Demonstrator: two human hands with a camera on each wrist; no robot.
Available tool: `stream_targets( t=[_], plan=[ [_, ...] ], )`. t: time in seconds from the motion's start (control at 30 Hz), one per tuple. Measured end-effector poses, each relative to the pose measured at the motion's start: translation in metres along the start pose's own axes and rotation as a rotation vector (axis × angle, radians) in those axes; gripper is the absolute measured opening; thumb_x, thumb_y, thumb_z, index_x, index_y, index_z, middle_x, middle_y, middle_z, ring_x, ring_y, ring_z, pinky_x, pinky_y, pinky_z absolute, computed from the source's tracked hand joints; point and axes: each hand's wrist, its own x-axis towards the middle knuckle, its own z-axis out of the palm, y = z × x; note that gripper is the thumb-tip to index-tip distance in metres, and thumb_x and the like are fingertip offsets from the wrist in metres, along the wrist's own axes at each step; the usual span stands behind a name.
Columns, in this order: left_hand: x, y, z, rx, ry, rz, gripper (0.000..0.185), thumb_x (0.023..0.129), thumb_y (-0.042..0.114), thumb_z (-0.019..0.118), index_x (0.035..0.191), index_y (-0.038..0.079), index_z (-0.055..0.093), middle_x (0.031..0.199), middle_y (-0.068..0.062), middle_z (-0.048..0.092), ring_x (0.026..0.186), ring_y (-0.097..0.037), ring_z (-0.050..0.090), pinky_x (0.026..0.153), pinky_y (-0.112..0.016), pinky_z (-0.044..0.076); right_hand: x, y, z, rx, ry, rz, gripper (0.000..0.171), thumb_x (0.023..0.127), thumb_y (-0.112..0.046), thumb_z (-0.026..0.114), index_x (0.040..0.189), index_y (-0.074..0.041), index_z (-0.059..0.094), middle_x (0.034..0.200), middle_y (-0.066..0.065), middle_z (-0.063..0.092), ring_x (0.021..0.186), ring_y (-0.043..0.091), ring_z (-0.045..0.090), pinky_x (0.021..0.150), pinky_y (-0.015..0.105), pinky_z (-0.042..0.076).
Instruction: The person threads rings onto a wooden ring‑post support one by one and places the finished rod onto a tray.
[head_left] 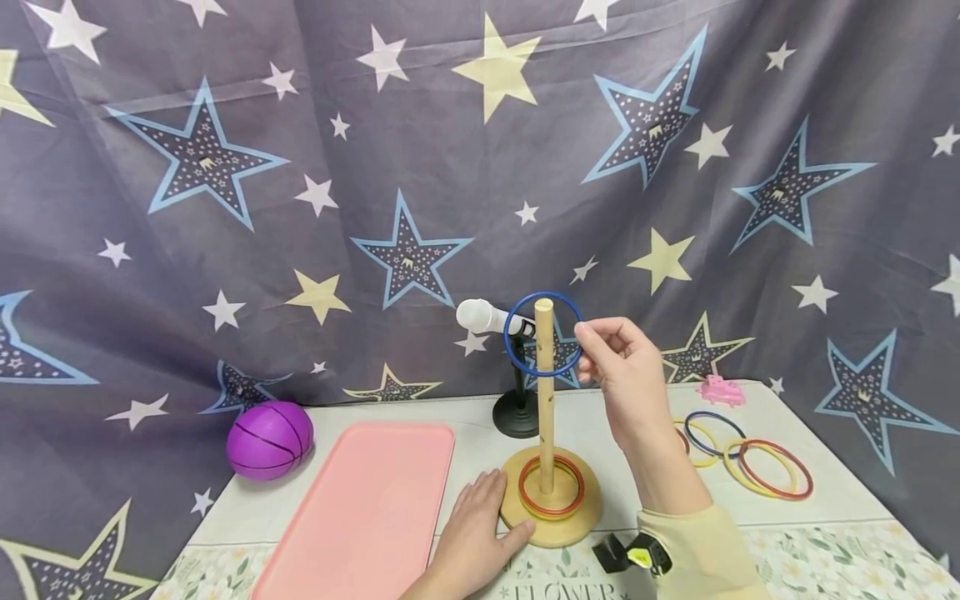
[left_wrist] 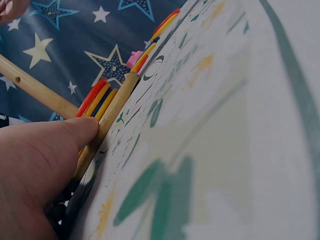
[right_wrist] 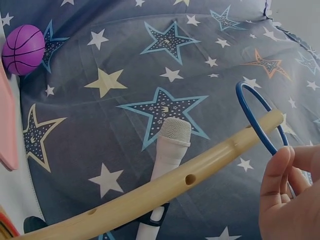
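A wooden peg (head_left: pixel 544 392) stands upright on a round wooden base (head_left: pixel 581 521). Red and yellow rings (head_left: pixel 551 489) lie stacked round its foot. My right hand (head_left: pixel 622 367) pinches a blue ring (head_left: pixel 543 333) at its right edge and holds it over the peg's top, so the peg tip shows through the hoop. In the right wrist view the blue ring (right_wrist: pixel 257 117) sits round the peg end (right_wrist: pixel 260 125). My left hand (head_left: pixel 472 533) rests flat on the table with its fingers against the base's left rim; its thumb (left_wrist: pixel 60 135) touches the base edge (left_wrist: pixel 112 117).
Several loose rings (head_left: pixel 750 458) lie at the table's right. A pink tray (head_left: pixel 367 517) lies at the left, a purple ball (head_left: pixel 270 439) beyond it. A white microphone (head_left: pixel 483 317) on a black stand rises behind the peg. A pink toy (head_left: pixel 722 390) sits far right.
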Motion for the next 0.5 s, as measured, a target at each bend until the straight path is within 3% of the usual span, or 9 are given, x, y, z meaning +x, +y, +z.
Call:
stream_targets(
  t=[0.2,0.37,0.5],
  plan=[
    [0.0,-0.002,0.002,-0.006,0.002,-0.011,0.087,0.103,0.058,0.071,0.157,-0.007,0.054,0.164,-0.028,0.051,0.156,-0.047,0.042,0.129,-0.066,0.03,0.001,0.006,-0.001,-0.027,0.0,0.034,0.006,0.106,-0.006,0.075,0.104,-0.01,0.071,0.083,0.001,0.063,0.064,0.009,0.061,0.061,0.02,0.057],
    [-0.001,-0.001,0.001,-0.014,-0.011,-0.013,0.087,0.103,0.057,0.072,0.158,-0.008,0.053,0.164,-0.028,0.05,0.157,-0.046,0.042,0.13,-0.065,0.028,0.001,0.014,-0.005,-0.059,0.0,0.058,0.004,0.107,-0.007,0.075,0.105,-0.008,0.071,0.084,0.002,0.063,0.064,0.009,0.061,0.061,0.02,0.058],
    [0.0,-0.003,0.002,0.007,0.019,0.019,0.086,0.103,0.057,0.071,0.157,-0.008,0.054,0.163,-0.029,0.052,0.154,-0.049,0.044,0.128,-0.066,0.031,-0.001,0.02,-0.01,-0.071,-0.007,0.076,0.008,0.106,-0.008,0.075,0.109,-0.003,0.07,0.087,0.004,0.066,0.064,0.01,0.062,0.061,0.02,0.057]
  ],
)
